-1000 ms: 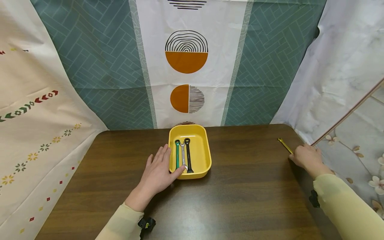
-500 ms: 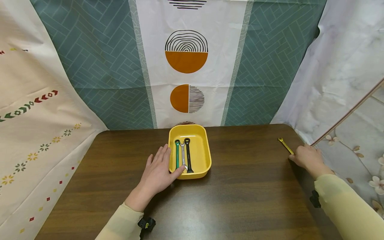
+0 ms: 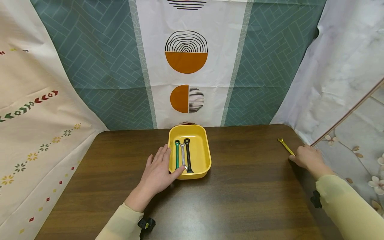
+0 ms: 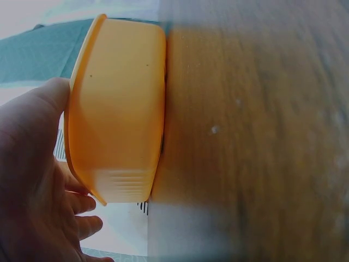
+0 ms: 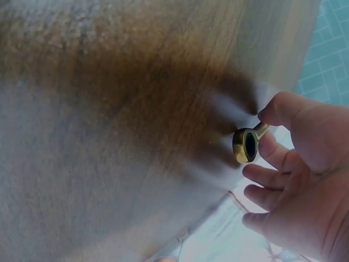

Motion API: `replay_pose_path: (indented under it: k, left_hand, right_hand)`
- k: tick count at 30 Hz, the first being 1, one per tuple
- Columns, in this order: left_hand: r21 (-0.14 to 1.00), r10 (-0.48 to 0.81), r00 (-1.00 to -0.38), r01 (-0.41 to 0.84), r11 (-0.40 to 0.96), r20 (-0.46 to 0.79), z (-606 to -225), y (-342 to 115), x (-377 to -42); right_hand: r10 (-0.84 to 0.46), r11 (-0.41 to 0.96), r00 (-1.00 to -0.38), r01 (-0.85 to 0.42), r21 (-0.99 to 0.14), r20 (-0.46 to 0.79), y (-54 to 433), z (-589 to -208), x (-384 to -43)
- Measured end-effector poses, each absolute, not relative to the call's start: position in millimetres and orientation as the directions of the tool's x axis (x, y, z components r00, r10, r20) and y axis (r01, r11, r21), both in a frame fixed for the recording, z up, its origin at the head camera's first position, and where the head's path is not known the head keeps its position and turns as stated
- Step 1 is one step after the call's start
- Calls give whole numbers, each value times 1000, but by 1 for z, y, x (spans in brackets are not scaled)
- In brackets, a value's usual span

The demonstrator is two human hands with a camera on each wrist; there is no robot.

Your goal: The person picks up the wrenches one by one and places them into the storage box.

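My left hand (image 3: pixel 157 175) rests at the left side of a yellow plastic tray (image 3: pixel 200 150), fingers straight along it and thumb over its near rim. The left wrist view has the thumb against the rim of the tray (image 4: pixel 117 109). In the tray lie a green wrench (image 3: pixel 177 155), a silver wrench (image 3: pixel 183 154) and a black wrench (image 3: pixel 188 156), side by side. At the table's right edge my right hand (image 3: pixel 307 160) pinches a gold-coloured wrench (image 3: pixel 286 146) by its near part. The right wrist view shows the ring end of this wrench (image 5: pixel 239 147) between thumb and index finger.
The dark wooden table (image 3: pixel 240 186) ends at a patterned cloth (image 3: pixel 258 83) behind it. A floral cloth (image 3: pixel 354 143) hangs close by the right hand, and a cream cloth (image 3: pixel 45 133) borders the left side.
My right hand has slid very slightly to the right along the gold-coloured wrench, so a little more of it shows. The left hand and the tray stay in place.
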State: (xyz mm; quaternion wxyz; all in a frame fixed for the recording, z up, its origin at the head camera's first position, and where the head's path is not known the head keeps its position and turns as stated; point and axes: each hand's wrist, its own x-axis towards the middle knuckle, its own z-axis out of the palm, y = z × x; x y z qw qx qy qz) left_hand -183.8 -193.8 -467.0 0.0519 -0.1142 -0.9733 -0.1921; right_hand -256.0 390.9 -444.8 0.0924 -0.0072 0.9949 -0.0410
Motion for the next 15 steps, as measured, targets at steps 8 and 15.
replay_pose_path:
  k: [8,15]
  left_hand:
    - [362,202,-967,245,899,153,-468,-195,-184]
    - [360,205,-968,245,900,146,-467,-195,-184]
  right_hand:
    - [-112,994,-985,-111,-13,-130,385,-444,-257]
    - [-139,990,-988,-139,-7,-71,377,-444,-255]
